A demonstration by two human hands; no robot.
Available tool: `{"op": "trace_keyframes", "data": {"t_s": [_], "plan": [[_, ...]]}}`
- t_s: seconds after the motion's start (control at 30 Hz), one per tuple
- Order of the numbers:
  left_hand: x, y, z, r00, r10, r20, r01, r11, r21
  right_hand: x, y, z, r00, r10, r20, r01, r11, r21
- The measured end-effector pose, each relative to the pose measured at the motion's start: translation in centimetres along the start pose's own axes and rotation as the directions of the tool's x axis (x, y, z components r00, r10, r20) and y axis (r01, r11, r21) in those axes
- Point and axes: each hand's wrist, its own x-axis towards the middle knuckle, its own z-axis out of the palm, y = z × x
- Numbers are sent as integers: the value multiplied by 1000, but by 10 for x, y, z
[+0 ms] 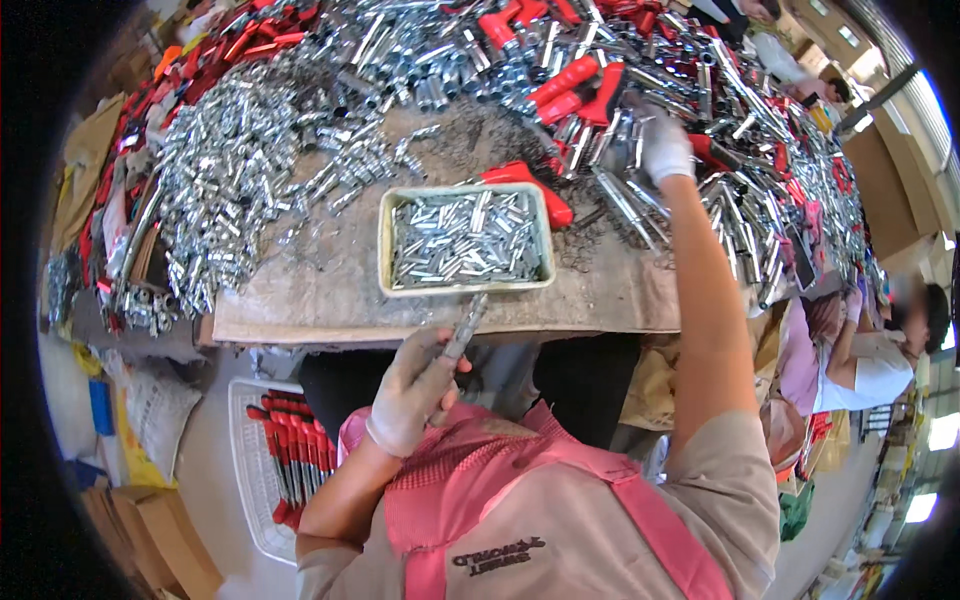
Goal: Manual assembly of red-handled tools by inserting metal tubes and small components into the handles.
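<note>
My left hand, in a whitish glove, is closed around a silver metal rod-like part that points up over the table's front edge. My right hand, gloved as well, reaches far into a heap of shiny metal tubes with red-handled pieces among them. Its fingers are smeared by motion, so their grip does not show. A cream tray filled with small silver pins sits on the table between my hands. Red handles lie just left of my right hand, and another red handle rests behind the tray.
Small metal fittings are heaped at the left of the worktable. A white plastic basket with several red-handled tools stands low on my left. Another person is at the far right. Cardboard boxes stand at lower left.
</note>
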Motion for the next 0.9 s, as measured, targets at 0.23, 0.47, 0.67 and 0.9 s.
{"op": "trace_keyframes", "data": {"t_s": [0.23,0.47,0.67,0.9], "plan": [[10,10,-8,990,-85,115,92,994,-56,-124,-18,-100,931,-154,330,-207,521,828],[5,15,-6,929,-186,320,242,959,-145,-200,-70,-104,810,-271,519,-420,349,838],[-1,-4,-14,858,-160,488,237,966,-100,-239,-113,-98,427,-655,623,-382,494,781],[-6,-14,-15,827,-237,510,428,854,-296,-264,-153,-91,503,-535,678,-413,541,733]]}}
